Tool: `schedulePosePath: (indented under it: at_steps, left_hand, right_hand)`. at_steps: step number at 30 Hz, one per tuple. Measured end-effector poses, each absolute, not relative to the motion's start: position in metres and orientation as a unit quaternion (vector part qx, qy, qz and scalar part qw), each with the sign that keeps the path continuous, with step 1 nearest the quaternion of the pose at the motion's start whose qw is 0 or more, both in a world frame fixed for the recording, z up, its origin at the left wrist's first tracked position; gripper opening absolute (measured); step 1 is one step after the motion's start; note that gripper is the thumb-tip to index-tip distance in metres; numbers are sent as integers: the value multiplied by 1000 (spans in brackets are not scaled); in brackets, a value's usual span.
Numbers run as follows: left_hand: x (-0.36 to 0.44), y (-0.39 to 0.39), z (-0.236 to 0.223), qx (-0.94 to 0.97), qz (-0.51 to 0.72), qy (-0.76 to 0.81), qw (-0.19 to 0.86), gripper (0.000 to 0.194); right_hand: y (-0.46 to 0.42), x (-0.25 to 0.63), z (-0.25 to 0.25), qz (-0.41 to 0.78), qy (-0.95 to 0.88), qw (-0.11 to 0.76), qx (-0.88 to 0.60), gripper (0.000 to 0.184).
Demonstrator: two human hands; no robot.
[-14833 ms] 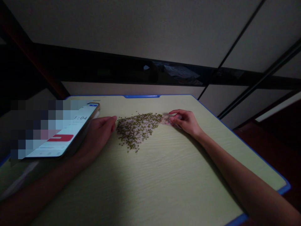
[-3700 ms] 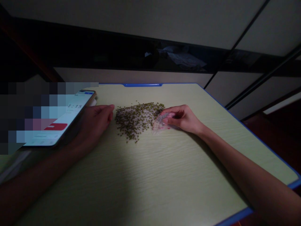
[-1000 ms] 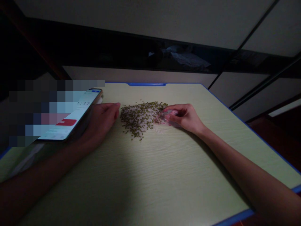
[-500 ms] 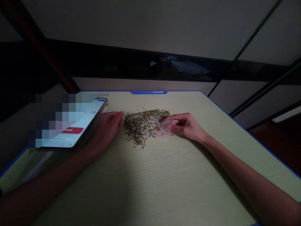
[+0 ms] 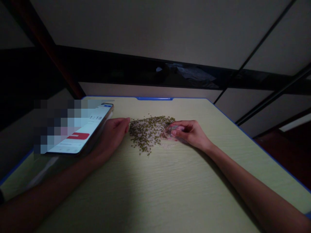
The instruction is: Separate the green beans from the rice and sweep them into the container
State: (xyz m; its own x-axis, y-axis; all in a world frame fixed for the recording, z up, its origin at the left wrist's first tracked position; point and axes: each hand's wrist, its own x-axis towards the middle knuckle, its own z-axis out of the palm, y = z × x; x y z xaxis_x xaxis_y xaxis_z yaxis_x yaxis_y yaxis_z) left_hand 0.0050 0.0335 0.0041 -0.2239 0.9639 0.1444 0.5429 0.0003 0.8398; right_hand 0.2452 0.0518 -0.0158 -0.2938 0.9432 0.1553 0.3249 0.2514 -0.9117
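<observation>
A spread pile of green mung beans mixed with pale, rice-like grains (image 5: 147, 131) lies on the table (image 5: 155, 194). At its left edge rests my left hand (image 5: 114, 131), fingers curled and thumb against them; anything inside is hidden. My right hand (image 5: 193, 133) is at the right edge of the pile, thumb and fingers pinching a crumpled piece of clear plastic with pink-red print (image 5: 173, 131). Its near end lies against the beans and the tabletop. A few loose beans are scattered around the pile.
A phone (image 5: 82, 136) with a lit timer screen and a red button leans at the left, behind my left forearm; part of it is blurred out. The table has a blue rim (image 5: 155, 98). Behind stand pale cabinet panels (image 5: 150, 32) with a dark band.
The plastic in my right hand was spread flatter 3.7 seconds ago and is now more bunched. My left hand stays beside the pile. The timer runs from 1:04 to 1:18. The view shifts slightly.
</observation>
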Motion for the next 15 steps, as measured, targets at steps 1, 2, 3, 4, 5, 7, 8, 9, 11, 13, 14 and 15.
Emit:
schedulePosePath:
  at_steps: [1,2,3,4,5,7,8,9,11,13,14,15]
  left_hand:
    - [4,34,4,569,418,662,251,35]
    - [4,34,3,570,417,662,250,35]
    - [3,34,3,570,416,662,252,35]
    - [3,34,3,571,416,661,253,35]
    - [2,34,2,572,415,660,255,35]
    - [2,34,2,573,412,660,257,35]
    - [3,34,3,574,411,660,257,35]
    - [3,34,3,573,411,661,256,35]
    - [4,33,3,570,412,663,256,35]
    - [5,33,5,565,414,666,256,34]
    - [6,33,5,563,413,669,256,34]
    - [6,32,6,561,412,671,255,34]
  right_hand:
    - [52,245,-16,413,-693,380,-453,37]
    - [53,246,-17,417,-691,381,-450,37]
    - [53,246,-17,420,-691,381,-448,36]
    - [53,246,-17,422,-692,379,-446,35]
    - [53,247,-17,425,-694,376,-443,34]
    - [53,248,-15,430,-699,367,-438,32]
    - [52,248,-15,432,-701,363,-436,31]
    - [52,249,-14,432,-703,361,-435,30]
    - [52,249,-14,430,-706,359,-433,28]
    - [52,248,-15,425,-709,361,-433,29]
    - [51,248,-16,422,-710,361,-433,30]
    - [51,248,-16,419,-711,361,-433,31]
